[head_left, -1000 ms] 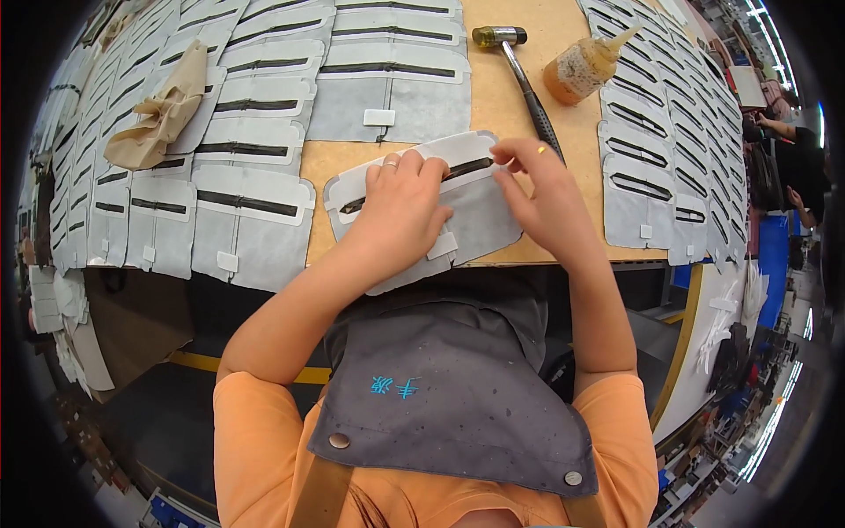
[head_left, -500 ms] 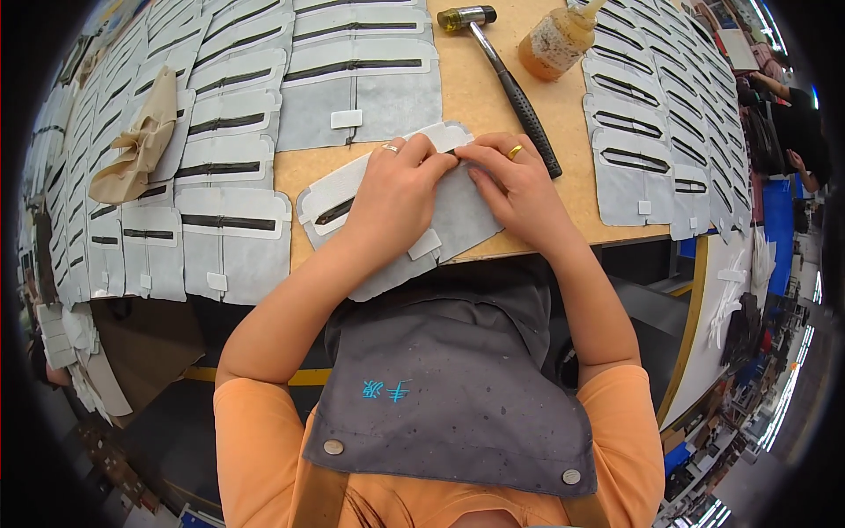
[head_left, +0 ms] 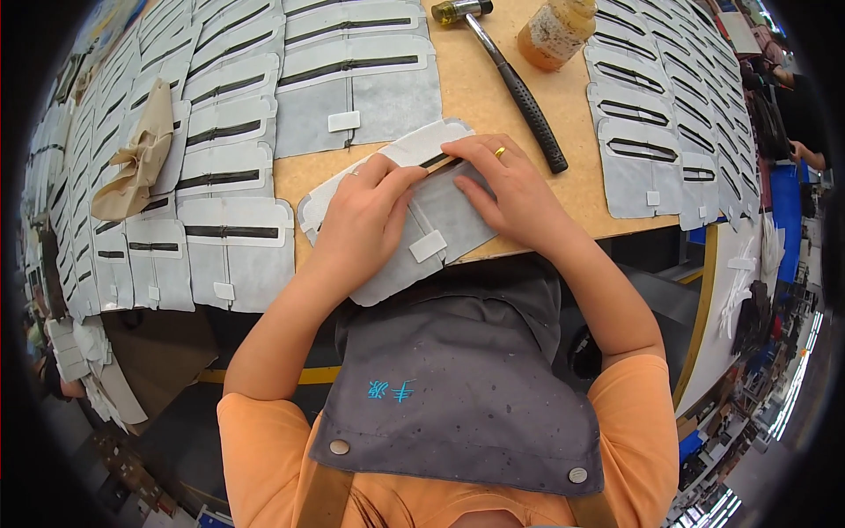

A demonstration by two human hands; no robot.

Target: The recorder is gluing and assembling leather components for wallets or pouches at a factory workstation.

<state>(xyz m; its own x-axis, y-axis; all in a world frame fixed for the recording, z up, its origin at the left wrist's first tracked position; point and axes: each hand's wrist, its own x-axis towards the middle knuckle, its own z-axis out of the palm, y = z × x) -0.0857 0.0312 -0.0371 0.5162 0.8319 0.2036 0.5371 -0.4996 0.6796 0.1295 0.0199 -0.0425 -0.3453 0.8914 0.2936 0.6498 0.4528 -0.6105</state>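
One flat grey panel (head_left: 444, 216) lies on the wooden bench (head_left: 480, 97), left hand (head_left: 368, 211) and right hand (head_left: 503, 180) partly covering its black slot (head_left: 436, 161), fingers bent, pinching unclear; beyond the panel, one black-handled hammer (head_left: 526, 106), one amber bottle (head_left: 552, 40).

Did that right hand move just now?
Yes, the right hand has moved left, farther from the rows of grey panels at the right.

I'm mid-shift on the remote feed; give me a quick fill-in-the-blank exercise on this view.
1. The left hand and the right hand both touch one mostly ____ (colour) panel.
2. In the picture, the bottle is to the ____ of the hammer's head.
3. The crumpled beige piece lies on the person's ____ side.

Missing words: grey; right; left.
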